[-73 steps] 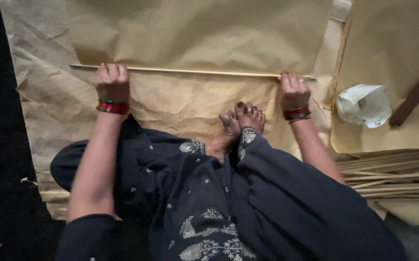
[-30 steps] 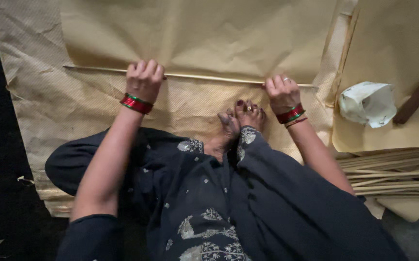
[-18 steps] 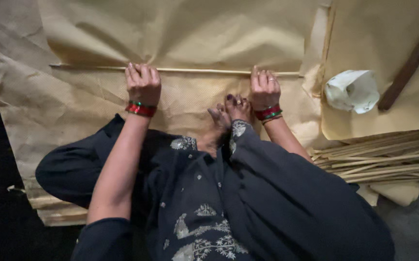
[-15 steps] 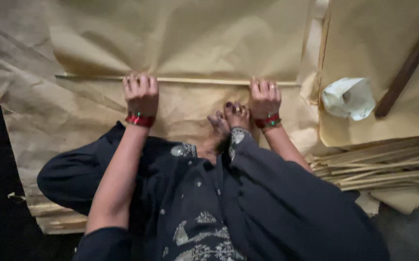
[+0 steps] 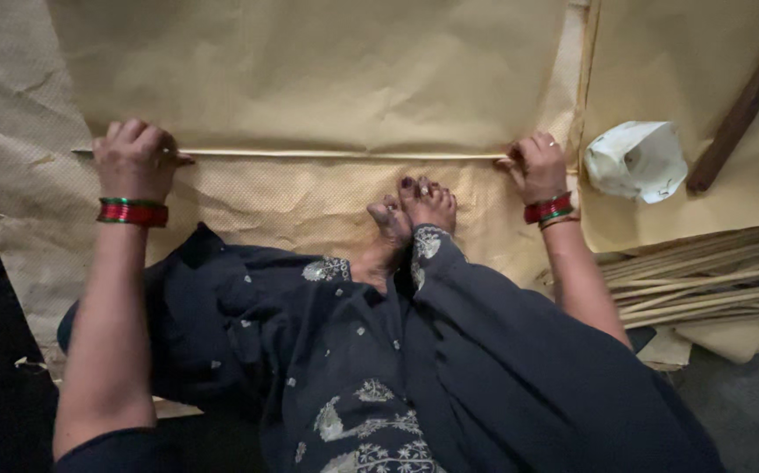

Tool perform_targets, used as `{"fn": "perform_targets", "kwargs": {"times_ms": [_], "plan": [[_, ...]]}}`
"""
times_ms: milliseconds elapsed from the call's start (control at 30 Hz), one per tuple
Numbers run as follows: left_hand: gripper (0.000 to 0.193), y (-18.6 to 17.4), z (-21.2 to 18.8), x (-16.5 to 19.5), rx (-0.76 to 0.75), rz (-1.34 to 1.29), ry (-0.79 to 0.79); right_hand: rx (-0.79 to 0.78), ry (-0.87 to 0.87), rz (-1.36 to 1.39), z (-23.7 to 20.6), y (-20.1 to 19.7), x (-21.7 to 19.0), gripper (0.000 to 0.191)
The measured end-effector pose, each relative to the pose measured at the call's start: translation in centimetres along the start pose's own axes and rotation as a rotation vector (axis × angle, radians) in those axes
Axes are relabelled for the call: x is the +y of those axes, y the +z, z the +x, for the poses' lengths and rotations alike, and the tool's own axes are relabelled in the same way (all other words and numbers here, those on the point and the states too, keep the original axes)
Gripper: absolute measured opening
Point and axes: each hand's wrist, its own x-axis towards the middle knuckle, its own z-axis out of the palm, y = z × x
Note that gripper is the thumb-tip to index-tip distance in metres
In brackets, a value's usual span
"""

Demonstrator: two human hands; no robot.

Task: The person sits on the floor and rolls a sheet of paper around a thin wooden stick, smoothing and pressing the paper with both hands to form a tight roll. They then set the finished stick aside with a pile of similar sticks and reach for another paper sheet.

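Left hand (image 5: 134, 158) & right hand (image 5: 537, 166) each closed on the thin stick (image 5: 336, 154), 9 & 3 o'clock ends. Uneven push could skew or crease the brown paper (image 5: 309, 79), imo.

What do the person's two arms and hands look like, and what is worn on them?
Both forearms are bare, with no sleeves visible below the elbow. The left hand has a stack of red and green bangles at the wrist. The right hand has similar red and green bangles, and a ring shows on one finger. No gloves are worn.
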Motion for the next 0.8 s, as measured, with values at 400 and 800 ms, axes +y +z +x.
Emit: {"fn": "perform_targets", "kwargs": {"times_ms": [400,800], "plan": [[0.025,0.3,-0.3,-0.8,0.066,0.102,0.169,0.024,-0.105,-0.155,-0.3,-0.4,-0.8,0.009],[0.025,7.2,-1.5,3.4,0.179,0.602,-0.005,0.110,-0.063,-0.675,-3.7,7.1,0.8,0.032]]}}
